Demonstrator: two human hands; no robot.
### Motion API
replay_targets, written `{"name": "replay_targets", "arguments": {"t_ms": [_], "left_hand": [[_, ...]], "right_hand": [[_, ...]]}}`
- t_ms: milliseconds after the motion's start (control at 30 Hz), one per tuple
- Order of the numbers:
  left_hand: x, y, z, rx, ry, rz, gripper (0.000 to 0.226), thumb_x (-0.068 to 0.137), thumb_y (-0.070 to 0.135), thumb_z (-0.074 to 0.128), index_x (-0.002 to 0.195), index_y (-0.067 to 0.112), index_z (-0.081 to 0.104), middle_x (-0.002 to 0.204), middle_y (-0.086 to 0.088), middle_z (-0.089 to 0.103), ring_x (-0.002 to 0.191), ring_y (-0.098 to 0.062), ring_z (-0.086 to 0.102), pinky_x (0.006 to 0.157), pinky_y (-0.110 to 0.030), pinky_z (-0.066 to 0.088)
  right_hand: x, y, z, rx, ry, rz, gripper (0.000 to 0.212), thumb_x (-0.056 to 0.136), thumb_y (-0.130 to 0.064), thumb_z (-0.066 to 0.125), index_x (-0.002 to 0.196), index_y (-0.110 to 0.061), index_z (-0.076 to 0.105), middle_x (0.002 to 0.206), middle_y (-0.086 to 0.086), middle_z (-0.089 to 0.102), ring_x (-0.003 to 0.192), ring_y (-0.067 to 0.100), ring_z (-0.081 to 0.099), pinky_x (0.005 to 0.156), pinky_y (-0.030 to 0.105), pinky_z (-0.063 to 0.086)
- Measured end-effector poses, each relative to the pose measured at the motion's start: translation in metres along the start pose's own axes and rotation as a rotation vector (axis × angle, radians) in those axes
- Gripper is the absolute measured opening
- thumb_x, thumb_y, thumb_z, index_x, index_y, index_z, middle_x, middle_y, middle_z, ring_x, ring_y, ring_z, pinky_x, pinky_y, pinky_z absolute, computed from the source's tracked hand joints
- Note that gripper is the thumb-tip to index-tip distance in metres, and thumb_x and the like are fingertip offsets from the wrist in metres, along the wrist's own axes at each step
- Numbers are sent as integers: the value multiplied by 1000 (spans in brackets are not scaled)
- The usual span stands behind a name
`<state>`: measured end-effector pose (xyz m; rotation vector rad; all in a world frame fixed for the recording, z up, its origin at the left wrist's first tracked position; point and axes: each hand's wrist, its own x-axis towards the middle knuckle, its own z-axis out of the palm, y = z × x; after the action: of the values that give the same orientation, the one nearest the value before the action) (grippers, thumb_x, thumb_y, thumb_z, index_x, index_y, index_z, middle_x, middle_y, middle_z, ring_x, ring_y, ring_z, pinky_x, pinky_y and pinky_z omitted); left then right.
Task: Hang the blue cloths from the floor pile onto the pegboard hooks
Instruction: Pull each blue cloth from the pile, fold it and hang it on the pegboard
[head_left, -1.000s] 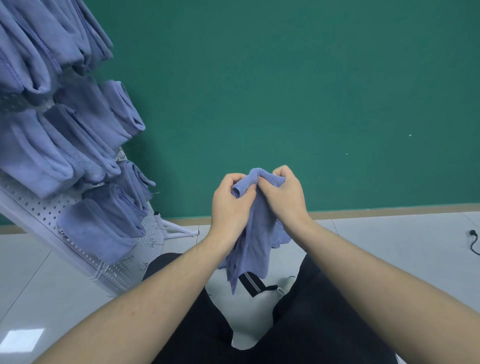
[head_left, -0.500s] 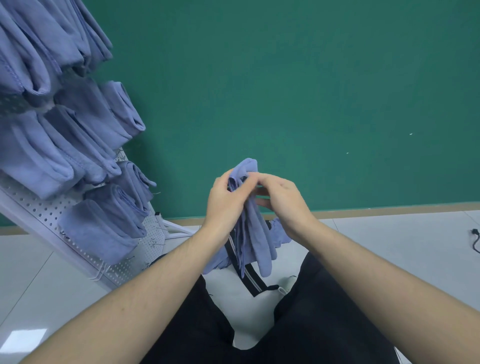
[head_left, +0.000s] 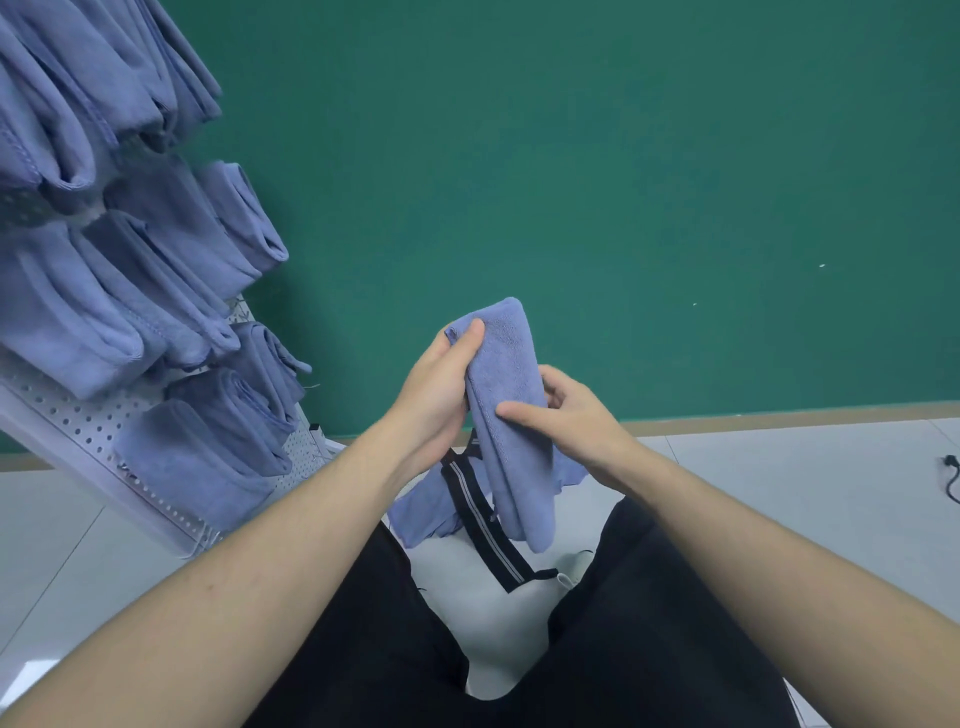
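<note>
Holding the top of a folded blue cloth (head_left: 511, 415), your left hand (head_left: 436, 400) pinches its upper corner with the thumb laid on the front and the fingers wrapped behind. Your right hand (head_left: 566, 421) grasps the same cloth lower down, thumb pressed across the front of the fold and the other fingers curled behind it. The cloth hangs between your hands as a long doubled strip, raised in front of the green wall (head_left: 597, 182), its lower end dangling above your dark trousers (head_left: 649, 623). Another blue cloth (head_left: 421, 512) shows just beneath your hands, partly hidden by them; whether it lies on the floor you cannot tell. A black strap with pale stripes (head_left: 488, 525) runs down past it toward the pale tiled floor (head_left: 779, 483). To your left, a white pegboard (head_left: 78, 431) leans into view, with rows of folded blue cloths (head_left: 197, 244) hanging on it. A black cable end (head_left: 951, 480) lies on the floor at the far right.
</note>
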<state>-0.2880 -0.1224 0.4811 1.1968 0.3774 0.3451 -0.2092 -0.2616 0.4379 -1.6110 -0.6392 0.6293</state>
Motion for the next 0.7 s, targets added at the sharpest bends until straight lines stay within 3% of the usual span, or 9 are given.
{"name": "replay_targets", "arguments": {"t_ms": [100, 233, 367, 467, 600, 700], "left_hand": [[5, 4, -5, -105, 28, -21, 27, 106, 34, 46, 123, 18, 59, 118, -4, 73, 108, -16, 70, 94, -35, 55], [9, -1, -21, -120, 101, -32, 27, 106, 37, 45, 122, 20, 60, 115, -3, 74, 108, -17, 71, 94, -37, 55], [11, -14, -48, -196, 163, -95, 27, 105, 26, 48, 123, 10, 59, 110, -5, 73, 99, -17, 71, 83, -35, 56], [13, -22, -69, -204, 186, -101, 15, 101, 13, 46, 114, 9, 54, 101, -8, 66, 89, -20, 67, 82, -39, 57], [15, -30, -89, 49, 296, -63, 26, 97, 11, 49, 122, 16, 51, 108, -4, 58, 94, -18, 57, 77, -34, 52], [21, -32, -102, 507, 286, 131, 27, 93, 37, 63, 118, 34, 54, 121, 18, 55, 120, -5, 51, 93, -23, 41]], "right_hand": [[-2, 1, 5, -6, -40, 24, 25, 87, -32, 77, 108, -20, 70, 102, -7, 77, 96, 9, 73, 82, 26, 57], [3, 6, 7, 46, -84, 104, 25, 91, -32, 74, 112, -17, 72, 105, -2, 78, 100, 17, 73, 93, 35, 57], [9, 9, 4, -24, -105, 66, 24, 94, -31, 70, 116, -24, 68, 108, -4, 76, 101, 15, 72, 93, 32, 56], [17, 11, 3, 22, -127, 67, 31, 95, -27, 69, 123, -26, 56, 108, 9, 75, 89, 18, 72, 88, 35, 56], [32, 11, -2, -172, -259, 7, 50, 95, -26, 69, 136, -34, 41, 102, 9, 75, 85, 20, 71, 84, 35, 58], [45, 8, 0, -205, -378, -27, 52, 95, -13, 68, 132, -21, 34, 85, -1, 73, 72, 18, 65, 70, 30, 54]]}}
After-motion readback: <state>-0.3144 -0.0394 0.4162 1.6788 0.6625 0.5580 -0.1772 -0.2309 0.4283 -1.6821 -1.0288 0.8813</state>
